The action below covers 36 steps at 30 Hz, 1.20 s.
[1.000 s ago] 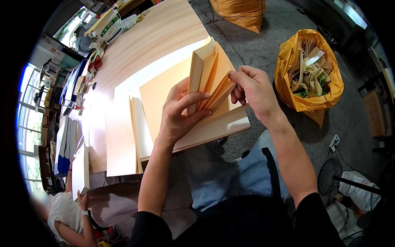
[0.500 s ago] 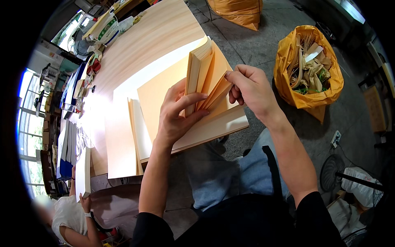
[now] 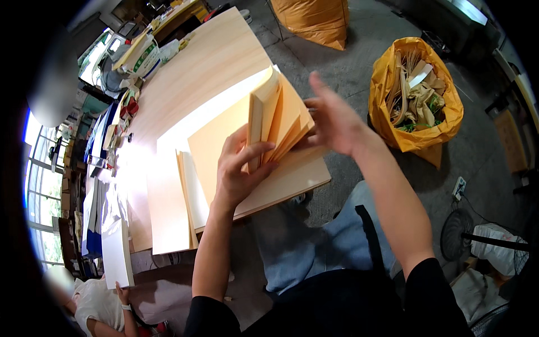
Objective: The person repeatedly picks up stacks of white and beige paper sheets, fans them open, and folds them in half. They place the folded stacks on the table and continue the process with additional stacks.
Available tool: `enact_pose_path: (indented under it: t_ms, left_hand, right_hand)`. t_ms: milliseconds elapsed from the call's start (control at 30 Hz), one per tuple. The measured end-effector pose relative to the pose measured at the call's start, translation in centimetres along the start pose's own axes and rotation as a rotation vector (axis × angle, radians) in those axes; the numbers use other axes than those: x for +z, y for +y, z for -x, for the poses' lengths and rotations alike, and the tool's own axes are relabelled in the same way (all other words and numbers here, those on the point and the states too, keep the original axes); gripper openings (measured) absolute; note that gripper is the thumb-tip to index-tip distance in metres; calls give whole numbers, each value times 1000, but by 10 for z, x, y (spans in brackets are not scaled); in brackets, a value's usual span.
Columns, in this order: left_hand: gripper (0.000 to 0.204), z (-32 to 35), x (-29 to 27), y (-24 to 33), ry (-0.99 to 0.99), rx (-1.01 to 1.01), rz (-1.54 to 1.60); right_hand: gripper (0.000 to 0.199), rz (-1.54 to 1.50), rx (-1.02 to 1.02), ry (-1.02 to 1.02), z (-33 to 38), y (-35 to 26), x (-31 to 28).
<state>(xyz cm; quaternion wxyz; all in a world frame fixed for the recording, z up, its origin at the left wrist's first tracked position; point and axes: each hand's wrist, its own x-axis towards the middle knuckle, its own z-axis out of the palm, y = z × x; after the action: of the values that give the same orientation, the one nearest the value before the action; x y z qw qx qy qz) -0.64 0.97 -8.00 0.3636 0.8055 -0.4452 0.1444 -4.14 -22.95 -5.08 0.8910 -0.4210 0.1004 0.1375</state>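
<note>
A thick wad of cream paper sheets (image 3: pixel 289 115) stands tilted up over the table's near edge, its right-hand part fanned into several leaves. My left hand (image 3: pixel 238 165) is closed round its lower left side, thumb and fingers pressing on the paper. At the fanned right edge is my right hand (image 3: pixel 339 123), smeared by motion. Its thumb sticks up away from the sheets, and the other fingers are stretched toward the paper's edge, partly hidden behind it. Beneath the wad lie more cream sheets (image 3: pixel 216 137) on a larger white sheet (image 3: pixel 192 168).
The wooden table (image 3: pixel 208 62) stretches to the far left, with a narrow stack of boards (image 3: pixel 168 205) at its near corner. An orange sack of scraps (image 3: pixel 387 126) stands on the floor at right, near a fan (image 3: pixel 456 235). A co-worker (image 3: pixel 101 303) holds a white block at lower left.
My right hand has let go of the sheet corner it pinched, its thumb now raised and fingers spread. The wad remains in my left hand. The co-worker's white block has tilted.
</note>
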Motion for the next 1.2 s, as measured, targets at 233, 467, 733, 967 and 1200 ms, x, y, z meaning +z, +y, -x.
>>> enact_pose_path:
  t_ms: [233, 467, 733, 967, 1200]
  left_hand:
    - [56, 0, 4, 6, -208, 288, -398]
    - [56, 4, -21, -13, 345, -206, -25]
    - [54, 40, -118, -52, 406, -731, 1213]
    - [38, 69, -91, -59, 346, -481, 1020]
    - [52, 81, -44, -50, 500, -515, 908]
  right_hand:
    - [61, -88, 113, -269, -47, 3, -10]
    - [37, 297, -41, -54, -44, -2, -10]
    - [40, 228, -382, -181, -10, -24, 15]
    - [30, 498, -473, -167, -27, 5, -32]
    - [35, 428, -598, 5, -43, 46, -34]
